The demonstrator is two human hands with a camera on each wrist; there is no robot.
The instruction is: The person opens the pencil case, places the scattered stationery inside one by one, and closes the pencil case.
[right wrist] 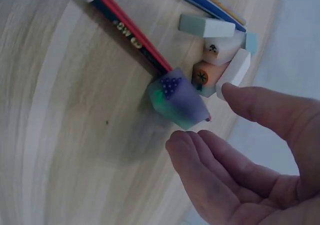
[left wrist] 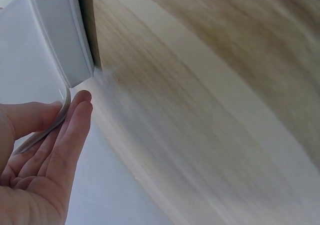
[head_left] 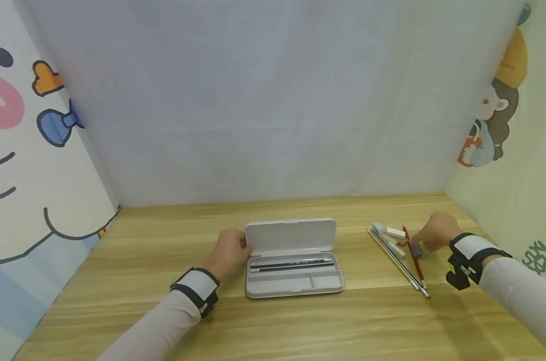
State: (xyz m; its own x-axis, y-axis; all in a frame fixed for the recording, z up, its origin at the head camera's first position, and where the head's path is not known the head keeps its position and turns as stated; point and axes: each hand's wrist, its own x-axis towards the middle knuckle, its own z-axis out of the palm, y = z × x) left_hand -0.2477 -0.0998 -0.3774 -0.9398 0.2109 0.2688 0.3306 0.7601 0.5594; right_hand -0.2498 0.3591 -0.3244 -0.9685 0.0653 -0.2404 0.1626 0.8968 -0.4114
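A white pencil case [head_left: 277, 287] lies on the table with its lid [head_left: 291, 238] raised, and dark pencils [head_left: 293, 265] rest in its long back compartment. My left hand [head_left: 228, 253] pinches the lid's left edge between thumb and fingers. Over at the right, my right hand [head_left: 437, 230] reaches down to a purple-and-green eraser [right wrist: 177, 97] with a grape print. In the right wrist view its thumb and fingers are spread, fingertips close to that eraser with nothing between them. The eraser lies against a red pencil [right wrist: 137, 37].
Several more erasers cluster beside the red pencil, among them a white one [head_left: 395, 232], a pale green one [head_left: 396, 250] and an orange-print one [right wrist: 205, 77]. Left of them lie long pencils [head_left: 397, 260] slanting toward the front. A pale cloth [head_left: 273, 125] hangs behind the table.
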